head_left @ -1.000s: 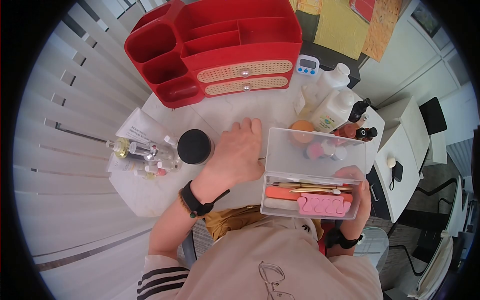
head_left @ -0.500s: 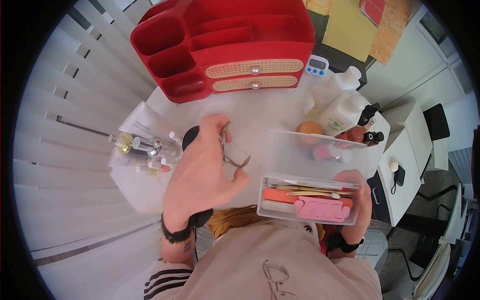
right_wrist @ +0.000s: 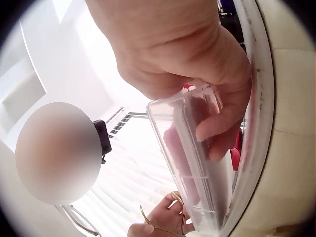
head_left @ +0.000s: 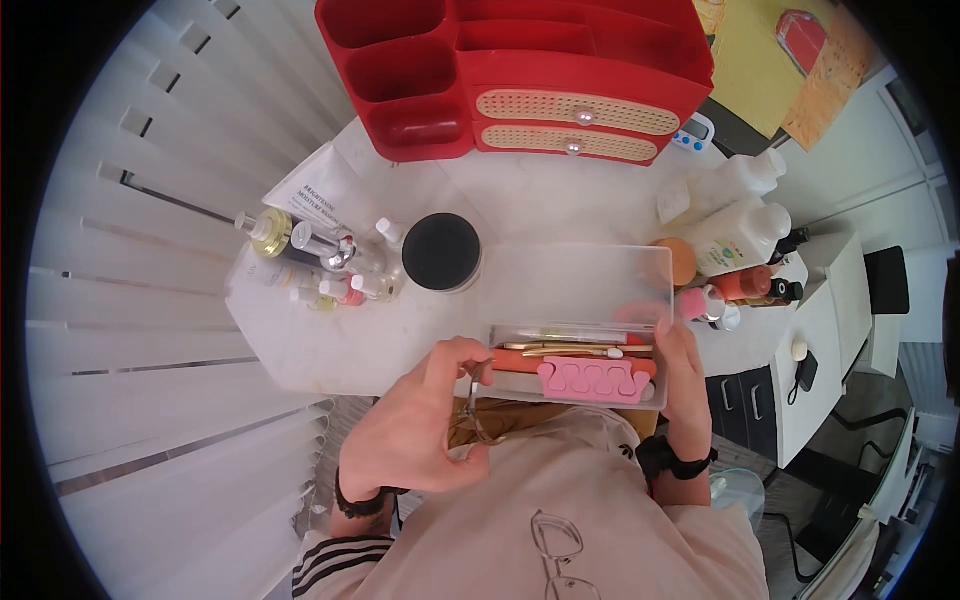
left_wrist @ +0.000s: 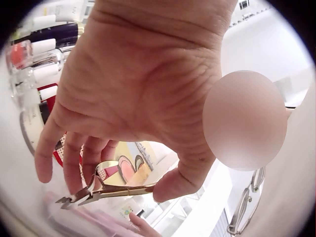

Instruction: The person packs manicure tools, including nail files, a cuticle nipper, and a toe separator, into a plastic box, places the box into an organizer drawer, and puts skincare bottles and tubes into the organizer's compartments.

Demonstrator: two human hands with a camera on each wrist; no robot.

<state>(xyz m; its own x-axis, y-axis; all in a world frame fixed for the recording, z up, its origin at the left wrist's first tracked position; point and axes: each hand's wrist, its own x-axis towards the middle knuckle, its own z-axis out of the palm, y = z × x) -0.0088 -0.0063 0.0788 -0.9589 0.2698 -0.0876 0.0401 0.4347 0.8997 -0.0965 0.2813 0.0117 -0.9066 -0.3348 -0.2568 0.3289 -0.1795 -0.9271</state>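
My left hand [head_left: 405, 430] pinches a pair of cuticle nippers [left_wrist: 113, 191] between thumb and fingertips, handles spread. It hovers at the left end of a clear plastic box [head_left: 655, 392] near the table's front edge. My right hand [head_left: 686, 375] grips the box's right end, fingers wrapped on its side in the right wrist view. Its clear lid [head_left: 570, 285] is swung back. Inside lie a pink toe separator [head_left: 592, 381], an orange nail file [head_left: 520, 361], and slim gold-coloured tools [head_left: 570, 350].
A jar with a black lid [head_left: 441, 252] stands behind the box. Bottles and a white tube [head_left: 320, 192] cluster at left; white bottles [head_left: 740, 235] and small nail polish bottles stand at right. A red organizer [head_left: 560, 75] with two drawers fills the back.
My left hand came up from the table with the nippers and moved right and nearer, to the box's left end. The box shifted slightly left in view, still in my right hand.
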